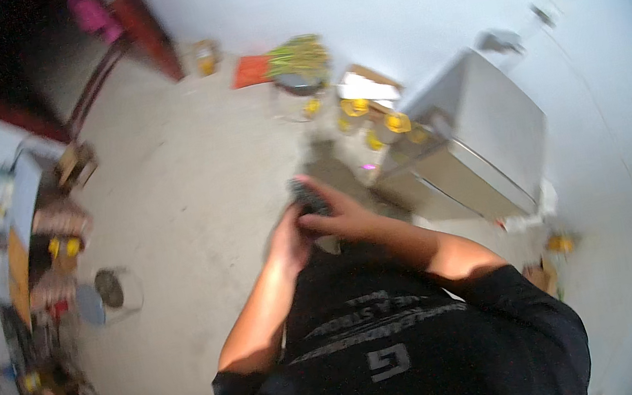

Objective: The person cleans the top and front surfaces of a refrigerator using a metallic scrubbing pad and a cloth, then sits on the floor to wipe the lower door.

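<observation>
Head view: both hands (342,215) clasp a blurred dark object (309,198) above the pale floor (171,171)

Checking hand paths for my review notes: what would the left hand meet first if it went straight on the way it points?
The left hand would probably meet the dark object just ahead, then the right hand; blur leaves depth and contact unclear.

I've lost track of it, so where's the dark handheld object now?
Near the middle of the head view: the dark handheld object is in the right hand, beside the left hand.
</observation>
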{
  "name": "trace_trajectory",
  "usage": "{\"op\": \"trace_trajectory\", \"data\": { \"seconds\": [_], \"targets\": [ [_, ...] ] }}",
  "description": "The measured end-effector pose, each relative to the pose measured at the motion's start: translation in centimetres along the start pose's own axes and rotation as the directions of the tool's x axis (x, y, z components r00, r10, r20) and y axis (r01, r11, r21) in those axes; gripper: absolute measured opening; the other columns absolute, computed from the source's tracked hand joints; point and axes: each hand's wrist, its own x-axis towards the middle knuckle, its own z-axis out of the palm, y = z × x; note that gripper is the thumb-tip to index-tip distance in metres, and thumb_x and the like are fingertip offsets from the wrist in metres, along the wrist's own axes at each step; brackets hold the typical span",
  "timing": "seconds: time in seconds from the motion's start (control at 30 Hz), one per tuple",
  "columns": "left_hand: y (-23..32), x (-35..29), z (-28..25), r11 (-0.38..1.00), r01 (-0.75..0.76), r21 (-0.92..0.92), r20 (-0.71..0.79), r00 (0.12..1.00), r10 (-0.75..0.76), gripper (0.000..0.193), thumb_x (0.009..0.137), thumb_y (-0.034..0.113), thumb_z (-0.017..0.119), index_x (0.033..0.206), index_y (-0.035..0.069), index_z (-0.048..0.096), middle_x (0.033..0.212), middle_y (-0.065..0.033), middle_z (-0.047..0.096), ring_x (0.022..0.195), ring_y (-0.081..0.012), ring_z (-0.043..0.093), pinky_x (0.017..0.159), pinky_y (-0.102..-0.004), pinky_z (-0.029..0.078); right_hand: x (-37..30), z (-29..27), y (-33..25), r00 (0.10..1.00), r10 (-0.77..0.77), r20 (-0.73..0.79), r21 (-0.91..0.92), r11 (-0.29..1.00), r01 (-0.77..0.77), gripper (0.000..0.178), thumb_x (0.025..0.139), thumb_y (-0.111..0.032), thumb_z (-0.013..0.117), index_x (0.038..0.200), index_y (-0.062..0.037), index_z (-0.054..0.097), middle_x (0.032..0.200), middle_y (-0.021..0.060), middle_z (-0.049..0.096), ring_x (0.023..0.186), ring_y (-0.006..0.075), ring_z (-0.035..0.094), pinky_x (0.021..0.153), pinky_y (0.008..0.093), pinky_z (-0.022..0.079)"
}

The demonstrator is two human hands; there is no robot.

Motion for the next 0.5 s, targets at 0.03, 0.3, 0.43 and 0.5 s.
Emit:
{"op": "trace_trajectory", "data": {
  "seconds": [0.03, 0.3, 0.43, 0.5],
  "targets": [
    [0.1, 1.5, -2.8, 0.993, 0.017, -0.119, 0.119, 0.993, -0.003, 0.049, 0.112, 0.044, 0.042, 0.143, 0.008, 0.054, 0.133, -0.0117, 0.063, 0.12, -0.0301, 0.063, 0.105, -0.0501, 0.051, 1.1, 0.7, -1.4, 0.998, 0.066, 0.009, -0.015, 0.998, -0.066, 0.085, 0.098, -0.026, 0.076, 0.166, -0.0107, 0.029, 0.147, 0.0117, 0.055, 0.135, 0.02, 0.05, 0.115, 0.0399, 0.042],
    [7.2, -3.6, -7.6, 0.894, -0.166, -0.417, -0.179, 0.979, 0.099, 0.062, 0.1, 0.064, 0.06, 0.132, 0.011, 0.062, 0.125, -0.0141, 0.068, 0.12, -0.0273, 0.065, 0.097, -0.0428, 0.056, 11.2, 8.3, -1.4, 0.814, -0.238, 0.529, -0.521, 0.667, 0.533, 0.088, 0.094, -0.047, 0.072, 0.157, 0.0034, 0.037, 0.158, 0.0299, 0.043, 0.149, 0.0453, 0.04, 0.123, 0.0529, 0.033],
    [5.5, -5.1, -17.8, 0.729, -0.497, -0.471, -0.356, 0.863, 0.358, 0.044, 0.102, 0.053, 0.063, 0.115, 0.011, 0.065, 0.098, -0.0065, 0.069, 0.089, -0.0209, 0.068, 0.075, -0.0346, 0.057, 17.4, 16.2, -4.4, 0.594, -0.193, 0.781, -0.206, 0.818, 0.537, 0.084, 0.097, -0.044, 0.067, 0.154, 0.0091, 0.037, 0.153, 0.0329, 0.046, 0.144, 0.044, 0.046, 0.12, 0.0479, 0.038],
    [4.2, -7.7, -20.3, 0.603, -0.607, -0.519, -0.515, 0.784, 0.346, 0.039, 0.101, 0.048, 0.066, 0.112, 0.01, 0.066, 0.094, -0.0061, 0.068, 0.083, -0.0211, 0.068, 0.071, -0.0353, 0.056, 18.2, 20.3, -7.1, 0.528, -0.138, 0.838, -0.141, 0.88, 0.453, 0.075, 0.099, -0.04, 0.064, 0.149, 0.0105, 0.041, 0.149, 0.0328, 0.049, 0.138, 0.0428, 0.052, 0.117, 0.043, 0.042]
  ]
}}
